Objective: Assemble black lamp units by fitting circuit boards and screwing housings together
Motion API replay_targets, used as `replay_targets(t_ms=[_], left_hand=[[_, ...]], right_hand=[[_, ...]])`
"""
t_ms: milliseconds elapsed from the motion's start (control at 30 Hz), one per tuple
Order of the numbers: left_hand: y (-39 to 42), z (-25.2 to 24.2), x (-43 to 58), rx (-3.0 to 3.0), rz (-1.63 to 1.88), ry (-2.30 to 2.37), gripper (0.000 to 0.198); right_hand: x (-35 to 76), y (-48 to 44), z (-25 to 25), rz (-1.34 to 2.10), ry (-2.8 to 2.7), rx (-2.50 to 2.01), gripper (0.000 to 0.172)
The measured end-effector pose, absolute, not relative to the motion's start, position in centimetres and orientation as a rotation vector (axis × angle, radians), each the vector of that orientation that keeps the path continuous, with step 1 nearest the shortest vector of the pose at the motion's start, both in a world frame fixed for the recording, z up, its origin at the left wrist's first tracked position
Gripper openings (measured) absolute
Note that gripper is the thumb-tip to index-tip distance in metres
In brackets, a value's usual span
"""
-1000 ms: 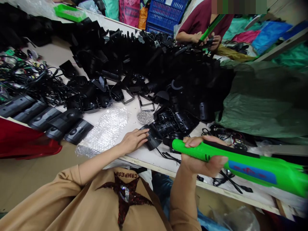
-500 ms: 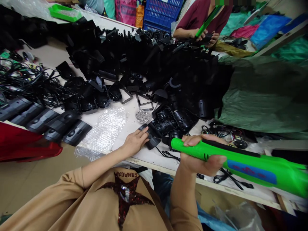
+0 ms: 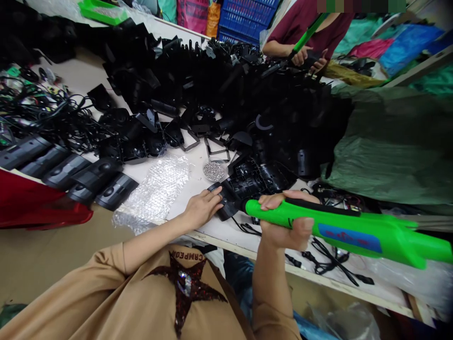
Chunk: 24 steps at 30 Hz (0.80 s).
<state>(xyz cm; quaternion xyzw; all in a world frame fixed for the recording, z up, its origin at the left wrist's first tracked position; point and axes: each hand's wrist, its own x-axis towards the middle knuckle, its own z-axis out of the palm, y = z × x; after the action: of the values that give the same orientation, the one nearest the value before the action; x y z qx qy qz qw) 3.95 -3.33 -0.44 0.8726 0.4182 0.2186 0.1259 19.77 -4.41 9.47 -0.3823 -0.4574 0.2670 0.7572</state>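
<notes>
My right hand [image 3: 286, 222] is wrapped round a bright green power screwdriver [image 3: 354, 231] with a blue label. The tool lies nearly level, its dark tip at the right side of a black plastic housing [image 3: 228, 204]. Fingers of my left hand [image 3: 203, 208] rest over the left side of that housing and hold it on the white table [image 3: 180, 193]. A black cable runs from the housing's lower edge. Just behind it stands a round dish of small metal screws [image 3: 213, 171]. Whether the tip touches a screw is too small to tell.
Bubble wrap [image 3: 155, 189] lies left of my left hand, with several finished-looking black housings [image 3: 116, 191] beyond it. A large heap of black parts [image 3: 226, 89] covers the back. Green sacking [image 3: 392, 146] is at right. Across the table, a person's hands [image 3: 306, 59] hold a part.
The green screwdriver and my right hand have moved left, bringing the tip against or close to the housing. My left hand keeps its hold. The whole view has shifted slightly.
</notes>
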Motion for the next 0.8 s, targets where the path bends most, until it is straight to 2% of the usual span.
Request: replay_targets(t_ms=[400,600,800], left_hand=[[-3.4,-0.4,4.1,2.562,0.628,1.239,0.028],[-3.7,-0.4,4.1,2.558,0.678,1.243,0.027],[-3.6,-0.6,4.1,2.517,0.685,1.188,0.027]], right_hand=[[19.3,-4.0,9.7,0.685,-1.070,-0.881,0.032],[18.8,-3.5,10.5,0.835,-1.176,-0.851,0.026],[20.0,-2.9,8.9,1.052,-1.326,-0.936,0.036]])
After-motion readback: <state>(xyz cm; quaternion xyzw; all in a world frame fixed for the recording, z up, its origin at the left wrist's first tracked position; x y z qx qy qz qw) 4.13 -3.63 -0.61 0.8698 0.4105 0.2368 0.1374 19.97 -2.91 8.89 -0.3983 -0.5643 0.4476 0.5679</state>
